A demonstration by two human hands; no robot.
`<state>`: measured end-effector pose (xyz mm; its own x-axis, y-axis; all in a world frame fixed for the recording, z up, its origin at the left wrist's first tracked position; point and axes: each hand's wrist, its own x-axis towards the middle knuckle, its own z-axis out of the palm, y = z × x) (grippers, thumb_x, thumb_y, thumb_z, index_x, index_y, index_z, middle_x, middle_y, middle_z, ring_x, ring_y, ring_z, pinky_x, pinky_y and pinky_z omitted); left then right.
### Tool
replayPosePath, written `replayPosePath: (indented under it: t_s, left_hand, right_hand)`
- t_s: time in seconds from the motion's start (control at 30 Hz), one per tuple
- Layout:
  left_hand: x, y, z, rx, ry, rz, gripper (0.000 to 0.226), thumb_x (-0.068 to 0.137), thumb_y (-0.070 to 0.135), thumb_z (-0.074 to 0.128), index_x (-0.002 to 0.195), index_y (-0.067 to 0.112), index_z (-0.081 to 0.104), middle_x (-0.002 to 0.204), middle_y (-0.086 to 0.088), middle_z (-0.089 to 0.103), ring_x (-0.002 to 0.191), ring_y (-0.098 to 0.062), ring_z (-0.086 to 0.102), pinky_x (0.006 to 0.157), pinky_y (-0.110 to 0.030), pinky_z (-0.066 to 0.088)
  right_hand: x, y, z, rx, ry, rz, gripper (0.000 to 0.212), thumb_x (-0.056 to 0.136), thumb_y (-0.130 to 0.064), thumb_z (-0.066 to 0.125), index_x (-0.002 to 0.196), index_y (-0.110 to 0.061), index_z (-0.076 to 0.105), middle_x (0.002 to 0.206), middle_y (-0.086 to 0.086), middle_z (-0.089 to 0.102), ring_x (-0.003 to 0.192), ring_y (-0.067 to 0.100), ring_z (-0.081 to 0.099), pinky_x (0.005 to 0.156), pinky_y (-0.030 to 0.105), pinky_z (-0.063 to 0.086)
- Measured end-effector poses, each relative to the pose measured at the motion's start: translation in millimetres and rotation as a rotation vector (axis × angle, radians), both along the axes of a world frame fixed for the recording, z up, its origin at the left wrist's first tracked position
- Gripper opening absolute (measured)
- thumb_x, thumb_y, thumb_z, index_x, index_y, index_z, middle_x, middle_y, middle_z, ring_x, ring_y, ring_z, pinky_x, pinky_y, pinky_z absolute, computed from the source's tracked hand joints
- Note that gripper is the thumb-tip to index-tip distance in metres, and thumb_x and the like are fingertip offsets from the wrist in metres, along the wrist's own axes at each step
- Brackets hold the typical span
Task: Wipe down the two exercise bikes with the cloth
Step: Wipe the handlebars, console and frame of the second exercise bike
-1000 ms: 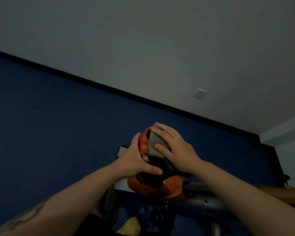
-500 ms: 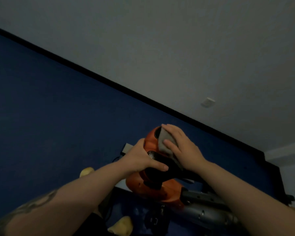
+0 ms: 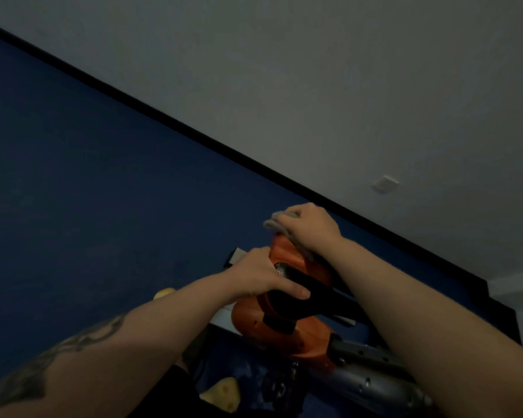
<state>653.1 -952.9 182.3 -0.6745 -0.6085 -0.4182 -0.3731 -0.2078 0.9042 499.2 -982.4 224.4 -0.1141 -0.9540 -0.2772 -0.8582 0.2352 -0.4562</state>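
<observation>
1. The right hand (image 3: 310, 226) has its fingers curled round the grey cloth (image 3: 277, 225), pressing it on the top end of the orange bike housing (image 3: 287, 324).
2. The left hand (image 3: 258, 277) grips the near side of that housing, thumb lying across its black panel (image 3: 302, 300).
3. A grey metal tube (image 3: 375, 380) runs from the lower right of the housing.
4. Behind the housing lies blue floor (image 3: 88, 206), with a black skirting (image 3: 194, 134) and a pale wall (image 3: 314, 70) beyond it.
5. Left of and below the housing are two yellow pieces (image 3: 221, 393), too dim to make out.
</observation>
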Motion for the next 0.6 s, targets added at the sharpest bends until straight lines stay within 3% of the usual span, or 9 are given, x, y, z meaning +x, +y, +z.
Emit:
replayPosePath:
  t_s: [0.03,0.1,0.13,0.2,0.3,0.37,0.43,0.5,0.6]
  left_hand:
    - [1,1,0,-0.005,0.012,-0.004,0.066,0.044,0.048,0.091,0.104,0.033,0.068,0.100,0.013,0.073,0.098,-0.005,0.067,0.093,-0.032,0.053]
    - [2,5,1,-0.041,0.032,0.011,0.068,0.046,0.045,0.091,0.107,0.030,0.067,0.103,0.012,0.072,0.101,-0.004,0.065,0.095,-0.032,0.052]
    - [2,6,1,-0.063,0.046,0.022,0.067,0.047,0.043,0.092,0.108,0.029,0.067,0.104,0.012,0.071,0.103,-0.003,0.064,0.095,-0.033,0.052]
    - [1,6,1,-0.075,0.052,0.027,0.064,0.049,0.043,0.092,0.107,0.029,0.067,0.103,0.013,0.071,0.101,-0.002,0.064,0.094,-0.033,0.053]
    - [1,1,3,-0.020,0.029,0.004,0.063,0.049,0.044,0.092,0.105,0.030,0.067,0.099,0.012,0.073,0.095,-0.004,0.068,0.092,-0.032,0.054]
    - [1,2,2,0.001,0.031,-0.006,0.065,0.049,0.040,0.092,0.107,0.027,0.067,0.100,0.008,0.074,0.096,-0.008,0.069,0.092,-0.034,0.054]
    - [2,4,0,0.008,0.043,0.006,0.065,0.049,0.038,0.092,0.107,0.025,0.066,0.099,0.006,0.074,0.096,-0.009,0.069,0.091,-0.032,0.054]
    - [3,5,-3,-0.001,0.057,0.007,0.061,0.050,0.037,0.093,0.104,0.029,0.067,0.097,0.010,0.074,0.094,-0.005,0.069,0.085,-0.023,0.054]
    - [3,3,-4,-0.007,0.068,0.004,0.065,0.051,0.034,0.095,0.108,0.031,0.065,0.096,0.016,0.073,0.090,0.000,0.069,0.074,-0.011,0.051]
  right_hand:
    - [9,-2,-2,-0.001,0.065,-0.031,0.027,0.079,-0.055,0.055,0.079,-0.032,0.070,0.087,-0.011,0.066,0.086,0.015,0.062,0.066,0.031,0.047]
    - [18,13,-8,-0.229,0.220,0.139,0.028,0.079,-0.056,0.051,0.075,-0.034,0.068,0.089,-0.014,0.062,0.083,0.011,0.057,0.058,0.027,0.037]
    - [17,29,-12,-0.356,0.240,0.266,0.029,0.081,-0.056,0.049,0.080,-0.035,0.068,0.096,-0.015,0.062,0.086,0.010,0.054,0.062,0.027,0.036]
    - [3,40,-10,-0.400,0.148,0.386,0.034,0.086,-0.059,0.045,0.093,-0.036,0.068,0.105,-0.016,0.059,0.095,0.009,0.052,0.072,0.031,0.041]
    - [-4,14,-1,-0.132,0.014,0.096,0.039,0.088,-0.063,0.044,0.089,-0.032,0.068,0.099,-0.013,0.063,0.092,0.012,0.057,0.073,0.033,0.043]
    - [5,9,-6,-0.098,0.028,-0.114,0.040,0.090,-0.061,0.042,0.087,-0.030,0.068,0.095,-0.007,0.065,0.092,0.018,0.060,0.067,0.032,0.041]
    - [12,35,-17,-0.287,0.158,-0.127,0.043,0.092,-0.062,0.032,0.104,-0.035,0.063,0.112,-0.007,0.060,0.102,0.017,0.055,0.070,0.032,0.041]
    - [3,77,-23,-0.367,0.167,-0.089,0.049,0.093,-0.063,0.021,0.133,-0.045,0.044,0.135,-0.013,0.046,0.114,0.012,0.047,0.077,0.034,0.042]
    - [-39,102,-20,-0.129,0.133,-0.278,0.047,0.099,-0.054,0.024,0.143,-0.042,0.033,0.138,-0.008,0.050,0.113,0.018,0.054,0.079,0.034,0.045]
